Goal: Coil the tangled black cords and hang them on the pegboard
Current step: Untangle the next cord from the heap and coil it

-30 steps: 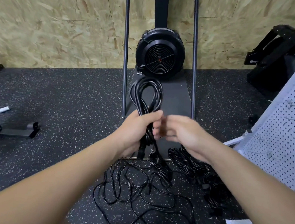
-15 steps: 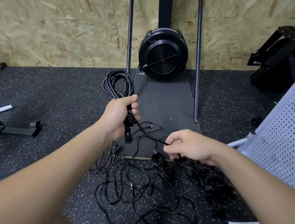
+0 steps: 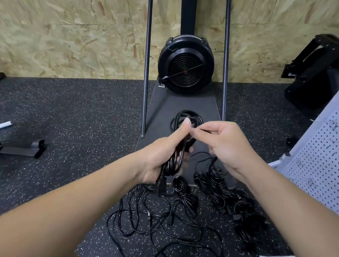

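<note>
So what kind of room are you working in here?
Probably a home or garage gym: speckled rubber floor, a fan-wheel exercise machine against a chipboard wall, and a white pegboard on the right.

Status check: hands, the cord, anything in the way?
Left hand grips coiled cord. Right hand pinches its loose strand. Tangled cords on floor below.

A round black fan housing (image 3: 186, 63) is set against the chipboard wall (image 3: 71, 27), on a dark platform (image 3: 166, 111); two upright metal rods (image 3: 146, 65) are placed beside it; speckled rubber flooring (image 3: 74, 109) is laid throughout; a black metal frame (image 3: 9, 145) is seen at the left.
</note>
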Demonstrator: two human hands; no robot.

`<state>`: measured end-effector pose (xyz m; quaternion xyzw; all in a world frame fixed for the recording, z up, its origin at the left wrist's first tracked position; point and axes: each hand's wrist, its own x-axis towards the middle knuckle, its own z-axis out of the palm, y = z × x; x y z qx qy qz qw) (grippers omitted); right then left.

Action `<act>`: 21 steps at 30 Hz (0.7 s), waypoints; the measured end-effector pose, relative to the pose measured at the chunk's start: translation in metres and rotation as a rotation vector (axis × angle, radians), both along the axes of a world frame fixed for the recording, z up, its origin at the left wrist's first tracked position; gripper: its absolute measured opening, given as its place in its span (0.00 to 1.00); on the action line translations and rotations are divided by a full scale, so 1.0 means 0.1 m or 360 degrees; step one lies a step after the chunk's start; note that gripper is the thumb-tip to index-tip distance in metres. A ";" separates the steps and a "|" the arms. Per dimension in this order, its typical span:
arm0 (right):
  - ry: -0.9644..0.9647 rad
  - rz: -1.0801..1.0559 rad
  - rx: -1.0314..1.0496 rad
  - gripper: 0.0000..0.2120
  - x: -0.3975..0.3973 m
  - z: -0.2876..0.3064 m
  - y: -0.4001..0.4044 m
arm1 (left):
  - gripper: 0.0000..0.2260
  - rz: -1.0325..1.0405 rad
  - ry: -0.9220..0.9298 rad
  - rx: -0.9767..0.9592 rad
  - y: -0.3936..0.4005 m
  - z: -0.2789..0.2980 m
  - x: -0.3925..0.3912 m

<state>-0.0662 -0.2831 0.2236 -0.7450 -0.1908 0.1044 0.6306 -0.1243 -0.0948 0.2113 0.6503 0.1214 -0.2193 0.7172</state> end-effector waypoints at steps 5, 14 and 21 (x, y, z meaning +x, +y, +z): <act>-0.0193 -0.0203 -0.0437 0.18 -0.01 -0.07 -0.01 | 0.08 -0.0397 -0.0235 0.0580 -0.06 0.01 -0.09; 0.0011 -0.0005 -0.0024 0.11 0.00 -0.08 0.02 | 0.08 0.0000 -0.0193 0.0419 0.04 -0.15 -0.06; 0.0175 0.0092 -0.0451 0.17 0.10 -0.29 -0.04 | 0.07 0.0160 -0.0280 0.0245 0.18 -0.19 0.03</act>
